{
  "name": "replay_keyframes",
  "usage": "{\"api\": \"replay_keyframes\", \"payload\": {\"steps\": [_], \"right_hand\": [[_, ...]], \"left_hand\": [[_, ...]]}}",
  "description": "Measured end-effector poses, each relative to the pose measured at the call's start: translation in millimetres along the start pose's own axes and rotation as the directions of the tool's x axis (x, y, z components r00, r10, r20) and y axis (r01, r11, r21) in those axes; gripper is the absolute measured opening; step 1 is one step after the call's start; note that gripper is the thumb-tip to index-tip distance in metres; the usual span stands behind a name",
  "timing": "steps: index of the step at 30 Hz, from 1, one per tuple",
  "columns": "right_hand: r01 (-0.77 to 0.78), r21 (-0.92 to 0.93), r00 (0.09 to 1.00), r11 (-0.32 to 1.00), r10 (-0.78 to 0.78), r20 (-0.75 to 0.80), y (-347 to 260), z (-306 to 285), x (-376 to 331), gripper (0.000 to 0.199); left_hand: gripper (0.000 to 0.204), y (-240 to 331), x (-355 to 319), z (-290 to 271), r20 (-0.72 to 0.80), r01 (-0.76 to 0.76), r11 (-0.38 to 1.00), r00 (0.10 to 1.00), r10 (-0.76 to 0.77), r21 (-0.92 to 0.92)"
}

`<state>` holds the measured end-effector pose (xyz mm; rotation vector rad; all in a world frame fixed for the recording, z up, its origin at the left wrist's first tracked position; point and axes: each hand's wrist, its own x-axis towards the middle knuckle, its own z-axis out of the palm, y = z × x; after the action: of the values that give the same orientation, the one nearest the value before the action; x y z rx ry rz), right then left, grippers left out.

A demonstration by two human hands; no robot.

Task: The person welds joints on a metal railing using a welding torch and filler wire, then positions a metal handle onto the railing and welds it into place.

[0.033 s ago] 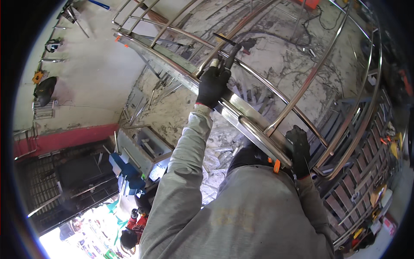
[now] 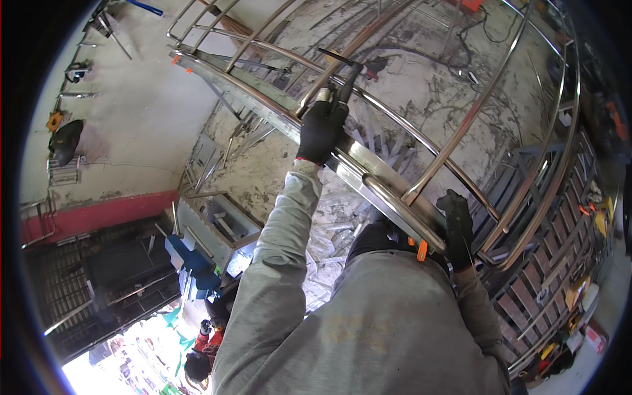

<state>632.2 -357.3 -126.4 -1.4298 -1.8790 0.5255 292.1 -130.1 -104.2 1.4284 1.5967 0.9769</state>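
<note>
While the left hand [image 2: 321, 131], in a black glove, lies over the near rail of a metal frame [image 2: 395, 205], the right hand [image 2: 458, 227], gloved alike, sits at the rail's right end. The left fingers reach forward across the rail, one with a silvery covering near its tip; I cannot tell whether they close around the tube. A slim dark stick [image 2: 336, 57] shows just past them, and whether the left hand holds it is unclear. The right fingers look bent, but what they grip, if anything, is hidden.

The frame, made of shiny tubes and long curved bars, slants in front of the person's body, from the upper left to the right hand, above a pale, stained floor [image 2: 421, 115]. An orange clip [image 2: 422, 250] is on the rail just beside the right hand. Crumpled clear plastic [image 2: 319, 253] lies below, left of the person's legs. To the left are a blue machine [image 2: 187, 257] and a wall [image 2: 145, 118] with a red band [image 2: 105, 210]. Someone in red [image 2: 209, 345] shows at the lower left.
</note>
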Motion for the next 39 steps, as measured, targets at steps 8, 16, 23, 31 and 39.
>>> {"api": "replay_keyframes", "payload": {"steps": [8, 16, 23, 31, 39], "right_hand": [[-0.373, 0.488, 0.915, 0.789, 0.399, 0.054, -15.9, -42.5, -19.1, 0.051], [-0.491, 0.804, 0.848, 0.336, 0.394, 0.353, -11.9, -26.5, -16.6, 0.04], [-0.27, 0.535, 0.955, 0.8, 0.15, 0.257, 11.7, -9.5, -39.3, 0.035], [-0.427, 0.587, 0.889, 0.688, 0.2, 0.412, 10.0, -7.7, -24.8, 0.042], [-0.107, 0.371, 0.96, 0.923, -0.002, 0.281, 16.7, -11.1, -36.4, 0.039]], "left_hand": [[0.037, 35.6, -118.6, -36.1, -0.001, 0.143, 0.826, 0.985, -0.171, -0.546], [0.066, 117.1, -186.7, -84.6, 0.092, 0.355, 0.899, 0.935, -0.343, -0.255], [0.039, 189.6, -169.1, -57.2, 0.195, 0.524, 0.832, 0.81, -0.553, 0.181], [0.042, 206.4, -104.3, -22.9, 0.351, 0.454, 0.72, 0.655, -0.669, 0.525], [0.053, 189.0, -77.9, -17.6, 0.556, 0.282, 0.812, 0.612, -0.563, 0.511]]}}
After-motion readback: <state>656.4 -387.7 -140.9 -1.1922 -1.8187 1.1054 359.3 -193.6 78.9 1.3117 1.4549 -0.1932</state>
